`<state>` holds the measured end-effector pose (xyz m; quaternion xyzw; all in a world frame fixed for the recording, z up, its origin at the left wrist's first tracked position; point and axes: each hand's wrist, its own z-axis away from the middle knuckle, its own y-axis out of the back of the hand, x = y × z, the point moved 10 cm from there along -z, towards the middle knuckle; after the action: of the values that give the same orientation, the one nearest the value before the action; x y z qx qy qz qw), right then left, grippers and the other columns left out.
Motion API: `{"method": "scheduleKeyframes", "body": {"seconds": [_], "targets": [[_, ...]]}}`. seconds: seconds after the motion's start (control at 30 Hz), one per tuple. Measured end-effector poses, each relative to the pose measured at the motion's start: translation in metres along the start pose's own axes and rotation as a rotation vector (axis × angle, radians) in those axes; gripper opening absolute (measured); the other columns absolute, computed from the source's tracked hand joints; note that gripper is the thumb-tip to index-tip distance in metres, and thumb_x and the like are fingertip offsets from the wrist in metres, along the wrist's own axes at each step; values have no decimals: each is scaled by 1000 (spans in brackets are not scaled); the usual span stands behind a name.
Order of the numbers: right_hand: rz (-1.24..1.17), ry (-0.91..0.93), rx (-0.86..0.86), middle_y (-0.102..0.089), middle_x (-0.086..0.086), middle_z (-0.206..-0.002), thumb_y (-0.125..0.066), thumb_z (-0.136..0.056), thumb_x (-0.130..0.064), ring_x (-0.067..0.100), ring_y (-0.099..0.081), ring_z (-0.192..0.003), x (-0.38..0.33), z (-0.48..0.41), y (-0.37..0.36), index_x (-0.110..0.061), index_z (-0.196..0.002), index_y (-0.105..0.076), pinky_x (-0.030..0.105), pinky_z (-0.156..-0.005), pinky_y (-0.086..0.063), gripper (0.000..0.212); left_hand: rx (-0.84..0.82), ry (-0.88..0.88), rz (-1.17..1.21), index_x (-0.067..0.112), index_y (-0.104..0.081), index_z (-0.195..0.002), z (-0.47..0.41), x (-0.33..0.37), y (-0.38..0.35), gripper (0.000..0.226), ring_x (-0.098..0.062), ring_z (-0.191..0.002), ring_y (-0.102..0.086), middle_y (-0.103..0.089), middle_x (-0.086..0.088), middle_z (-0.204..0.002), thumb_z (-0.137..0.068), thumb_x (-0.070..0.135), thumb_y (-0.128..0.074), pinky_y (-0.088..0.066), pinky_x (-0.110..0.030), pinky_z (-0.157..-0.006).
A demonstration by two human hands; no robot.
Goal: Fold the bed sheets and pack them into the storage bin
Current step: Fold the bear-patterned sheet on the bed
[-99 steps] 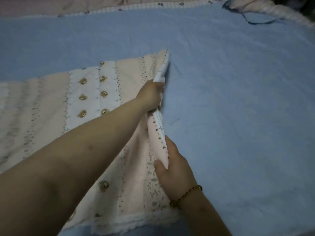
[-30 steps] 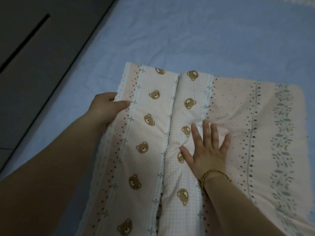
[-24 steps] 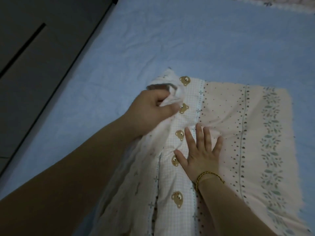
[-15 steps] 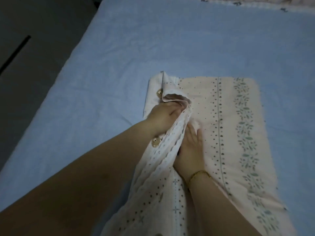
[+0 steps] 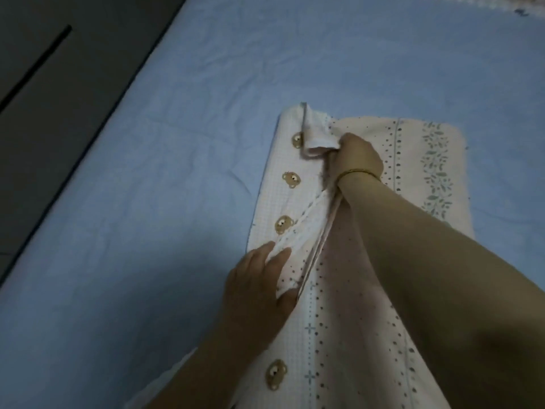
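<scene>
- From the camera on my head, the bed sheet (image 5: 339, 320) lies folded into a long strip on the blue mattress cover (image 5: 177, 202). It runs from the bottom edge of the view away from me toward the upper middle.
- The sheet is pale pink with rows of dark dots. A band of grey-green leaves runs along its right side, and a checked white band with brown bear faces runs along its left.
- My right hand (image 5: 358, 156) reaches over the sheet to its far end. Its fingers are curled tight round a bunched corner of the top layer and lift that corner off the layer beneath.
- A thin gold bracelet (image 5: 358, 172) sits on that wrist.
- My left hand (image 5: 259, 284) is nearer to me, at the left side of the strip. It pinches the same lifted edge, which has a lacy white trim, with the fingers laid over it and the thumb under it.
- Between my two hands the raised edge forms a ridge along the middle of the strip.
- The dark floor (image 5: 59, 84) shows past the left edge of the mattress.
- A bit of another patterned cloth (image 5: 501, 4) shows at the top right corner, too little to make out.
</scene>
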<state>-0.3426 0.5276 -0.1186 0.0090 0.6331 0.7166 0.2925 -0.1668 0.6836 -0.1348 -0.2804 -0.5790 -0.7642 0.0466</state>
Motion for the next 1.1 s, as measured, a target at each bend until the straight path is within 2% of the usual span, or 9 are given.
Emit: {"method": "scheduleKeyframes", "body": {"seconds": [0.17,0.33,0.43,0.57,0.7,0.87,0.93,1.0,1.1], "targets": [[-86,-201,-34,-52,19,-127,-53,-91,-27,33,-50,-116,62,4,7,1,-127,-41,38,-91,-42,47,-153,290,122,34,-37,-135,33,-38,8,70,-11,-120,-48,-47,13,-134,-73,68,-41,-37,-22,-96],[-386,-117,21,-42,13,-136,-51,-91,-13,29,-47,-120,58,49,15,-8,-136,-31,35,-98,-39,50,-393,360,19,37,-25,-137,85,-53,-3,77,-13,-126,-44,-44,11,-138,-73,72,-49,-36,-21,-93],[-236,340,151,-47,15,-135,-52,-88,-6,30,-41,-126,5,123,30,-6,-132,-45,36,-106,-29,44,-432,395,-68,33,-33,-134,114,-50,0,70,-11,-121,-47,-50,8,-131,-75,70,-43,-35,-21,-85],[221,860,-414,-27,2,-151,-48,-86,-2,19,-9,-143,-55,231,-40,-22,-145,-23,32,-115,7,68,-324,311,-153,28,-42,-126,127,-7,24,43,-12,-117,-48,-52,8,-127,-89,51,-45,-32,-21,-80],[463,996,-416,-48,0,-131,-47,-91,-17,21,-32,-129,-37,261,-37,-24,-131,-44,33,-112,-8,41,-353,192,-138,27,-42,-130,141,54,8,38,-11,-118,-45,-50,8,-129,-93,39,-46,-32,-19,-87],[529,903,-419,-64,4,-107,-70,-75,-19,27,-55,-108,54,277,-26,-25,-118,-61,41,-105,-31,44,-656,220,388,23,-50,-131,192,109,-66,39,-9,-115,-52,-55,5,-129,-92,29,-54,-36,-18,-100],[479,884,-332,-68,1,-81,-89,-46,-18,25,-68,-82,76,279,-25,-25,-91,-74,45,-81,-51,49,-521,167,476,25,-56,-125,199,111,-64,32,2,-105,-56,-60,9,-121,-93,29,-51,-39,-21,-101],[330,840,-242,-70,2,-78,-83,-54,-17,26,-69,-75,84,286,-13,-22,-82,-75,45,-73,-53,30,-113,196,450,25,-65,-110,197,87,-24,30,11,-89,-59,-64,12,-105,-88,31,-47,-45,-22,-95],[212,730,-195,-70,13,-102,-48,-77,-28,33,-68,-92,92,294,-6,-12,-100,-71,51,-84,-48,36,372,187,83,3,-69,-103,194,54,26,41,-27,-95,-67,-69,-14,-105,-83,26,-41,-50,-44,-84]]}}
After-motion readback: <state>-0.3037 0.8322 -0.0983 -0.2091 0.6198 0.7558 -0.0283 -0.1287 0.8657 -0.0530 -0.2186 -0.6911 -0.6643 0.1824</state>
